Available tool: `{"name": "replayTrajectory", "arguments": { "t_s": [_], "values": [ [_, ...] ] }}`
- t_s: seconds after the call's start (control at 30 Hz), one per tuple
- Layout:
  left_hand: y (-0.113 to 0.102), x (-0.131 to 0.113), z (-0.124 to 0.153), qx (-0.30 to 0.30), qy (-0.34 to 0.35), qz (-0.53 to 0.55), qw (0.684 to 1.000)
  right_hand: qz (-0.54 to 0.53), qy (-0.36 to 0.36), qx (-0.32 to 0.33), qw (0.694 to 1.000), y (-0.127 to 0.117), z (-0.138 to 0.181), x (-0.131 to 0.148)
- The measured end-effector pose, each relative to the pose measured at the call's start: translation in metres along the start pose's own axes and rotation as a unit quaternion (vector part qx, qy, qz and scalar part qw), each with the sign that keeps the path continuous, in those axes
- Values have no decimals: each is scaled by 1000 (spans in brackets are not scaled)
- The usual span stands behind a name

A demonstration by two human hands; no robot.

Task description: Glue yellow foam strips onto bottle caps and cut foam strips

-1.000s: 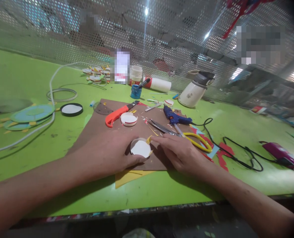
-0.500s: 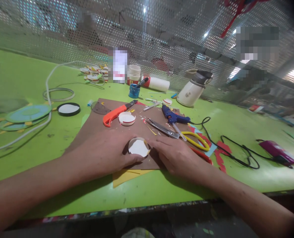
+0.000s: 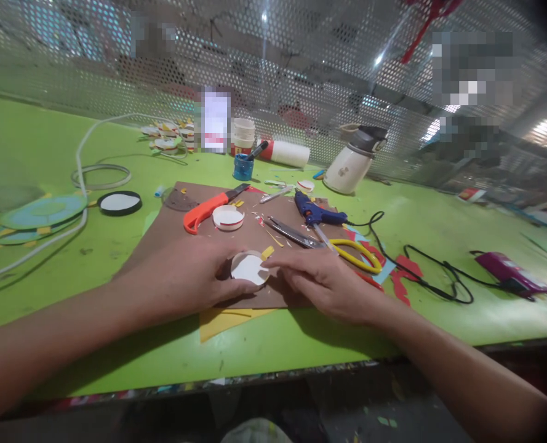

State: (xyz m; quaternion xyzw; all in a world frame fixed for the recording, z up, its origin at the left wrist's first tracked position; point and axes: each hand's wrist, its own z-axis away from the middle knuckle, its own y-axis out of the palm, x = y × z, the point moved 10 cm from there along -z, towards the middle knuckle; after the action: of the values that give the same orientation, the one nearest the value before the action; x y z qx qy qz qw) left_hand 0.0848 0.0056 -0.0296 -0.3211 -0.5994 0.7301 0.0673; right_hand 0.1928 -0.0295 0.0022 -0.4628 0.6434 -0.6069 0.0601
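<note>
The left hand curls around a small round white cup on the flat brown cardboard sheet, hiding its left wall. The right hand, fingers stretched flat and gripping nothing, touches the cup's right rim beside a yellow tab.

Head view of the counter. I can read no word, brand or number anywhere in it. The label on the bottle at the back edge is blurred into blocks, as are the patches over the mesh wall. The white jug bears a small dark mark, too small for me to make out. Any print on the white tube with the red end is not legible.
</note>
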Motion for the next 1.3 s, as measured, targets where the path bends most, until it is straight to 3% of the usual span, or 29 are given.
{"name": "replayTrajectory", "arguments": {
  "t_s": [0.4, 0.7, 0.87, 1.07, 1.3],
  "values": [
    [0, 2, -1, -11, 13, -18, 1000, 13, -72, 21, 997, 2, 8, 11],
    [-2, 4, -2, -26, 6, -24, 999, 215, -129, 38, 967, 19, 20, 23],
    [0, 6, -2, -27, -3, -22, 999, 225, -113, 43, 967, 19, 23, 19],
    [0, 3, 1, -4, 8, 20, 1000, 138, -52, -59, 987, -15, 17, 8],
    [-3, 1, 3, 16, 22, 82, 996, 45, -3, -151, 988, -26, 13, -10]
  ]
}}
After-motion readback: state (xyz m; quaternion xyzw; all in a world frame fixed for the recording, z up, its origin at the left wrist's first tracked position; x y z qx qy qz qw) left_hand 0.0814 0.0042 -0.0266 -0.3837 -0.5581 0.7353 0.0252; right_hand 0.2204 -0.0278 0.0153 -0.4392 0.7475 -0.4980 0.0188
